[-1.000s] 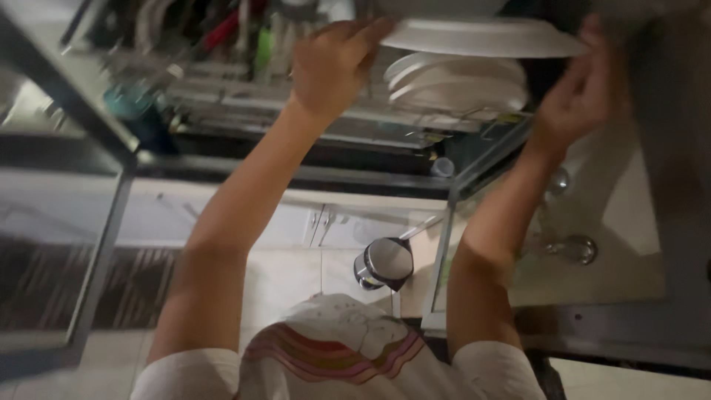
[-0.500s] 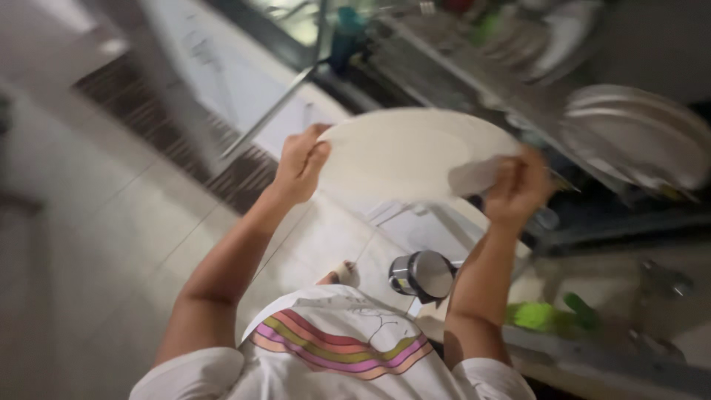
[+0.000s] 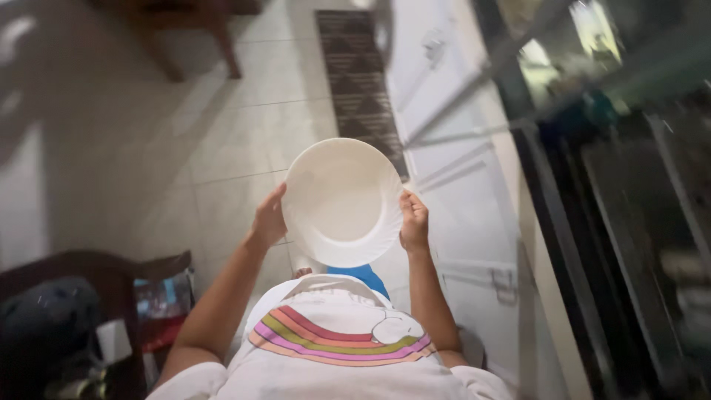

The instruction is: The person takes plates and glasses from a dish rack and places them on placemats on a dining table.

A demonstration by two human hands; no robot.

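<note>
Lifted away from the rack since earlier, both hands now clamp a plate (image 3: 343,201): left hand (image 3: 269,219) and right hand (image 3: 413,222) on opposite rims. Round, glossy white, faintly fluted, it faces up above the tiled floor (image 3: 222,111), chest-high.

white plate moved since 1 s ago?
Yes. The white plate was up at the dish rack with other plates; now it is away from the rack, over the tiled floor, held between left hand and right hand.
</note>
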